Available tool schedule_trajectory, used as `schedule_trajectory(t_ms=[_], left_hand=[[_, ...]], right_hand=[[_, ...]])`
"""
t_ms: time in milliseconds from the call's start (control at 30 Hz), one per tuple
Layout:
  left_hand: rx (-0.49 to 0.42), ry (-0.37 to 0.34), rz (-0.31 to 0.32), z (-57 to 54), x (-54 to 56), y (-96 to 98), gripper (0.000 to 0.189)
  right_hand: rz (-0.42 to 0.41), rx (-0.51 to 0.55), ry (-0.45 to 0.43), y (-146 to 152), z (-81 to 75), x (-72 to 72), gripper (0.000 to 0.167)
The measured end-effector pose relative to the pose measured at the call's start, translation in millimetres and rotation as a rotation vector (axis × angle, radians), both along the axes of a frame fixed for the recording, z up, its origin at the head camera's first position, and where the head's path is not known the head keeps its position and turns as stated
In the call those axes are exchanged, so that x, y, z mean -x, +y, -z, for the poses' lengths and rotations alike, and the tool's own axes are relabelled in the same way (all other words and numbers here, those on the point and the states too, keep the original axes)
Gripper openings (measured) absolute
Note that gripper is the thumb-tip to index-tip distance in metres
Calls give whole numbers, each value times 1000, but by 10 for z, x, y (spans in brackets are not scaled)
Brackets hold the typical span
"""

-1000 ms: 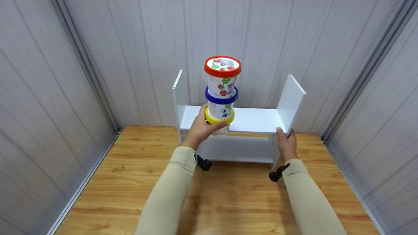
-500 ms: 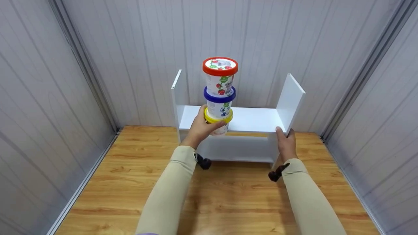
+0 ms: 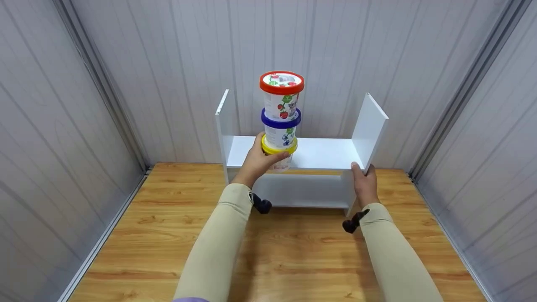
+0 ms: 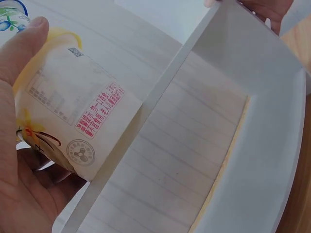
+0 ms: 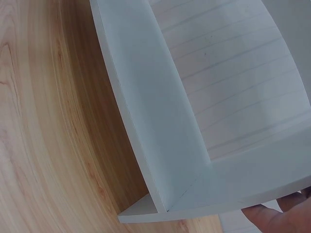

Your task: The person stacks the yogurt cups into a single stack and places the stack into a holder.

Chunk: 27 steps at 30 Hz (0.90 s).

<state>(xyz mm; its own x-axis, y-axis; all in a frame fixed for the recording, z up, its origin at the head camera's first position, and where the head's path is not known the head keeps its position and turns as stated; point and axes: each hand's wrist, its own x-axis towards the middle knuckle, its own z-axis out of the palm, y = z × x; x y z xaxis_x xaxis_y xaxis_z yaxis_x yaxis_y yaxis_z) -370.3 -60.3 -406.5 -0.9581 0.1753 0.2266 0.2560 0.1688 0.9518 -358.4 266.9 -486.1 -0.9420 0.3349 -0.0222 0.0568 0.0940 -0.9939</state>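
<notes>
Three lidded paper tubs stand stacked upright in front of the white shelf unit (image 3: 323,153). On top is the red-lidded tub (image 3: 282,94), then the blue-lidded tub (image 3: 280,130), and lowest the yellow-lidded tub (image 4: 82,102). My left hand (image 3: 256,164) grips the yellow-lidded tub, its thumb across the near side below the lid. The left wrist view shows that tub close to the upper board's front edge; whether they touch I cannot tell. My right hand (image 3: 364,184) holds the shelf unit at its right side panel, thumb on the upper board's front corner.
The shelf unit has two side panels rising above its upper board, and a lower board (image 3: 300,193) beneath. It stands on a wood-grain surface (image 3: 293,251), with pale panelled walls (image 3: 188,75) behind and on both sides.
The stack shifts slightly left and up in the head view. The shelf and both hands also drift a little left in the picture, and both grips stay the same.
</notes>
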Motion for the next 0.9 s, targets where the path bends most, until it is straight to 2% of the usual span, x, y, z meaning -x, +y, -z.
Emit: schedule_trajectory(t_ms=[100,600,900], left_hand=[[-9,-10,-4,-1,12,4,92],[-46,-26,-55,63,22,48,93],[-27,-26,-67,46,44,76,90]], right_hand=[[4,-1,14,-10,7,-7,89],[9,-19,-44,-105,24,-55,91],[13,-28,31,-200,32,-116,87]])
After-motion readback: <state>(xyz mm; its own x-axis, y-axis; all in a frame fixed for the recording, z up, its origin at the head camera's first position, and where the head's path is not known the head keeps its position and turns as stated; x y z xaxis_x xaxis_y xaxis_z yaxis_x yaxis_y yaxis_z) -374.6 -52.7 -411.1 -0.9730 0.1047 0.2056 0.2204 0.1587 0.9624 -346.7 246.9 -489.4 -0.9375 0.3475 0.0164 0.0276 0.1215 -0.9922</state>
